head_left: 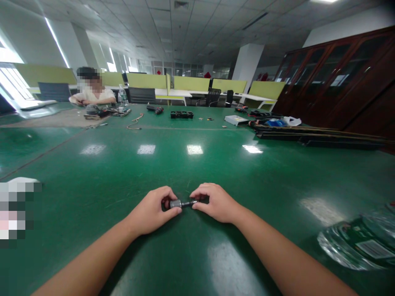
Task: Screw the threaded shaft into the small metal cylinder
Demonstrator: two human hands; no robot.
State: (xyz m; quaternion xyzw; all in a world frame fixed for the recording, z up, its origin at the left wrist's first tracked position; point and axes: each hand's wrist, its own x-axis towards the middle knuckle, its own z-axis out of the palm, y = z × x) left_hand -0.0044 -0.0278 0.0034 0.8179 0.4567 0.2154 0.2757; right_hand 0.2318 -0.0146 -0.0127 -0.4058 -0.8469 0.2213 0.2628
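Observation:
A small metal rod with a thick, silvery cylindrical end (176, 204) and a thinner dark shaft lies crosswise between my hands, low over or on the green table (197, 172). My left hand (157, 209) closes on the thick end, its thumb along the near side and its fingers curled behind. At the other end, thumb and fingertips of my right hand (214, 202) pinch the tip of the thin shaft. Fingers hide both extremes of the rod, and its exact kind is too small to make out.
A large clear plastic bottle (354, 242) lies at the near right. Long dark bars (308, 135), a white box (236, 120) and a black part (182, 114) are farther back. Across the table sits a person (94, 94) by some tools. A blurred-out object (18, 201) is at left.

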